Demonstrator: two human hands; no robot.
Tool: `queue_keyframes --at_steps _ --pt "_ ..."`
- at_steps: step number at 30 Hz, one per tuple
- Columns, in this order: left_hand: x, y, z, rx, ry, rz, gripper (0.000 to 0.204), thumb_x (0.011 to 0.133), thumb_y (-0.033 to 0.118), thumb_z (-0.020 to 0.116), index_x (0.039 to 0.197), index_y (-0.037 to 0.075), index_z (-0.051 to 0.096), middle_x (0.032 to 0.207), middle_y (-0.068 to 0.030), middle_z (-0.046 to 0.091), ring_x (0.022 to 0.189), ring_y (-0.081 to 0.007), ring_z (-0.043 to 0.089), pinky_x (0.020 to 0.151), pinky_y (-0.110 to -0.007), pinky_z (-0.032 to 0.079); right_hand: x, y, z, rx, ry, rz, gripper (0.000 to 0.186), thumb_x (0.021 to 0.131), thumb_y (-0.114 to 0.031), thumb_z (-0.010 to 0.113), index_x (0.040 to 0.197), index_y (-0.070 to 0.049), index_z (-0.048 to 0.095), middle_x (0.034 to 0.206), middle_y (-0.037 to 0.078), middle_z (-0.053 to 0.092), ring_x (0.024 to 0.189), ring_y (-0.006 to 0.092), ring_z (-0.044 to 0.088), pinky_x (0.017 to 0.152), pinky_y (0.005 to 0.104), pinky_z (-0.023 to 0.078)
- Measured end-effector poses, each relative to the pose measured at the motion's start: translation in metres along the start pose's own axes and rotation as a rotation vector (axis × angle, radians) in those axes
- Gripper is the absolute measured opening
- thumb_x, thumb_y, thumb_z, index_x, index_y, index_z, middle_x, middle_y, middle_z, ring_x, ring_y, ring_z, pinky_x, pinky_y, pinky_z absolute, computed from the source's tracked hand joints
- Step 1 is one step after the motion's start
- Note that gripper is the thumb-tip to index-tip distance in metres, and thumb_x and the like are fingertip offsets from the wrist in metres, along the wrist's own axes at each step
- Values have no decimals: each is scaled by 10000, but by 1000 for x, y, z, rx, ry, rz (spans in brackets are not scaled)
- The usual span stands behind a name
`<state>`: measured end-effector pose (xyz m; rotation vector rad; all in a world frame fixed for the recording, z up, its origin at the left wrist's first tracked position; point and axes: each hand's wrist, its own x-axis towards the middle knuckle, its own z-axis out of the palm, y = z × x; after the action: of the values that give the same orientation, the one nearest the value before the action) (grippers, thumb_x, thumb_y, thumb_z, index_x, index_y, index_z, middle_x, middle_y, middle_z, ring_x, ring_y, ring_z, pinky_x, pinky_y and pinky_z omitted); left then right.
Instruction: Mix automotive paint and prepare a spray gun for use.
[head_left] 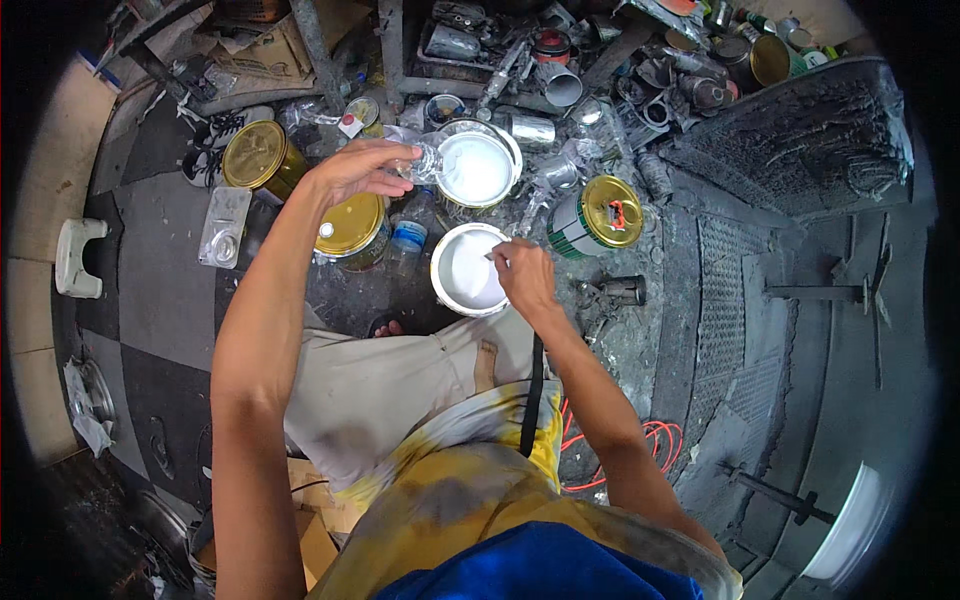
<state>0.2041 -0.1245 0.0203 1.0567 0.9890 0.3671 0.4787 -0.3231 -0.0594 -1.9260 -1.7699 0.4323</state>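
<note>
Two round pails of white paint stand in front of me, a far pail (516,150) and a near pail (437,262). My left hand (362,170) is closed around a clear plastic container (428,163), tilted sideways at the left rim of the far pail; whether it is a cup or a cut bottle I cannot tell. Above the right side of the near pail, my right hand (525,272) has its fingers pinched together. A thin thing seems to show at the fingertips, too small to name.
Gold-lidded cans (350,222) stand left, beside a plastic bottle (407,240) with a blue label. To the right are a green-and-white can (608,215) and a dark metal cup (626,290). Cluttered cans lie behind. A red hose (660,432) coils at lower right; a white stool (80,258) stands far left.
</note>
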Motion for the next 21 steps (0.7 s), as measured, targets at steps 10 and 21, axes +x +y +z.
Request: queue_keyframes --at_steps 10,21 --pt "-1 0 -2 8 -14 7 768 886 413 810 1400 -68 505 1241 -160 573 1032 -262 711 923 -365 604 -1 7 3 -32 -226 11 93 817 -123 709 827 -97 797 824 208 724 759 409 709 717 480 573" --pt "-4 0 0 62 -71 -13 851 834 479 839 1393 -82 526 1348 -197 550 1085 -298 701 945 -377 600 5 16 5 73 -63 -67 95 829 -124 702 835 -87 789 805 187 729 756 387 714 720 487 569"
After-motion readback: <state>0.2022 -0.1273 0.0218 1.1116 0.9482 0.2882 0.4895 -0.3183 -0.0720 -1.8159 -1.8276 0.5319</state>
